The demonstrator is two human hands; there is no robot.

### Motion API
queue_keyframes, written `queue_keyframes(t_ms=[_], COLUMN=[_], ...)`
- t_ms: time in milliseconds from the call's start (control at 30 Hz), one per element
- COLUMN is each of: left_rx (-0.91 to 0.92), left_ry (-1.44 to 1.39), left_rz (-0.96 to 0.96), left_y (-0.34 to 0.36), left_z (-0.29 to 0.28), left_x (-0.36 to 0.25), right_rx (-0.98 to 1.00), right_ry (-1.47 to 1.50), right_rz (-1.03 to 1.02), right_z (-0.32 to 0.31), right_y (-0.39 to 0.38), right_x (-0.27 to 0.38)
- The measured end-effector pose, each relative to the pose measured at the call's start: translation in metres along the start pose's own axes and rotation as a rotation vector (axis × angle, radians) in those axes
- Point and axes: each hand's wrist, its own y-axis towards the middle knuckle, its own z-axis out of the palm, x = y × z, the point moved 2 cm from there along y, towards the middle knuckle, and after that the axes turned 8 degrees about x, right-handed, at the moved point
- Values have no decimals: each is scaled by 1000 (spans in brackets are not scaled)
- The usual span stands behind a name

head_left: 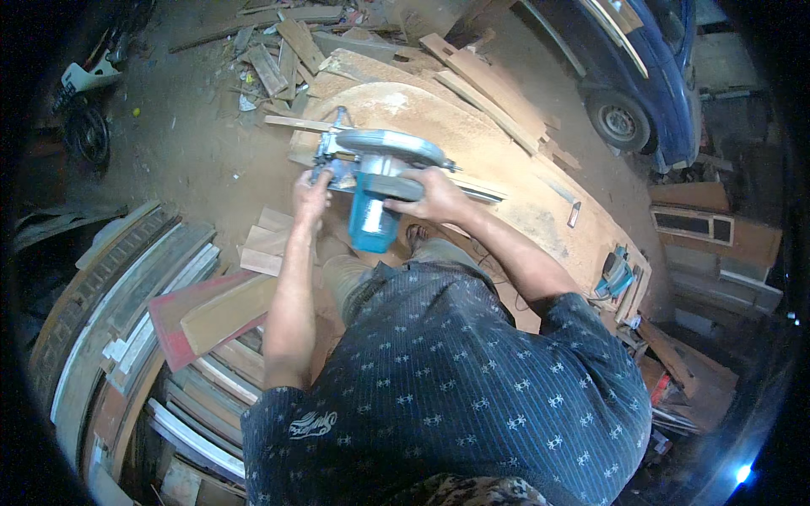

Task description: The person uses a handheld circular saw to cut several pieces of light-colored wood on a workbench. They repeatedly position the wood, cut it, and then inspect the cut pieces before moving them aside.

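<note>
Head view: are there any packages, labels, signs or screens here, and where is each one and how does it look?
No package, sign or screen shows clearly.
Emblem: a small white curly mark on the person's dark blue patterned shirt, lower middle.
Circular saw: teal and grey, on the sawdust-covered board; left hand and right hand grip it; any label is too blurred to tell.

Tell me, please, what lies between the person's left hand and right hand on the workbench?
In the head view, the teal circular saw lies between the left hand and the right hand; both hands grip it over the sawdust-covered board.
</note>
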Motion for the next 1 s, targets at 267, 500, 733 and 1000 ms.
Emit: queue_keyframes(t_ms=[267, 500, 733, 1000], left_rx=[434, 312, 453, 562], left_ry=[464, 1342, 1556, 1267], left_rz=[178, 518, 483, 823], left_y=[-45, -8, 19, -50], left_z=[200, 322, 365, 293], left_x=[-5, 51, 62, -65], right_rx=[-77, -372, -27, 56], right_ry=[328, -67, -380, -422], right_rz=[262, 297, 938, 1099], right_z=[-154, -217, -147, 1], right_y=[-222, -360, -414, -395], right_x=[-57, -171, -400, -531])
